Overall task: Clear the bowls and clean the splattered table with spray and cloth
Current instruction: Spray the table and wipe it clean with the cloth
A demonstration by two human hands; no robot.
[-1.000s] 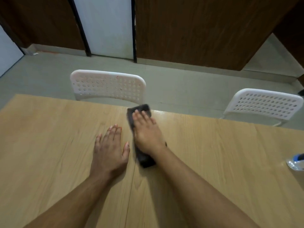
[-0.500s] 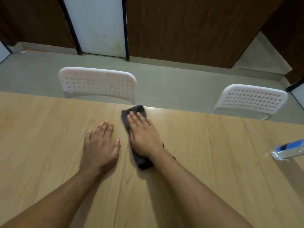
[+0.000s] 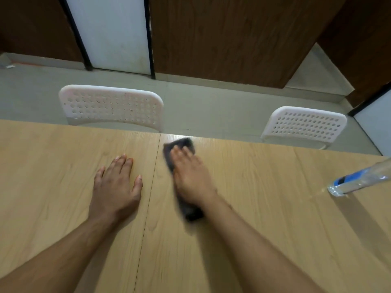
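My right hand (image 3: 191,178) lies flat on a dark grey cloth (image 3: 182,145) and presses it onto the light wooden table (image 3: 264,208), near the far edge and just right of the seam between the two tabletops. The cloth shows beyond my fingertips and behind my wrist, and looks blurred from motion. My left hand (image 3: 116,187) rests palm down on the table to the left of the seam, fingers straight, holding nothing. A clear bottle with a blue label (image 3: 357,180) stands at the right edge of the view. No bowls are in view.
Two white perforated chairs stand behind the far table edge, one on the left (image 3: 111,105) and one on the right (image 3: 304,125). Beyond them are grey floor, brown wooden wall panels and a white door.
My right hand has slid the cloth to the right, away from my left hand, which stayed planted. The view has turned right, so more of the bottle shows.
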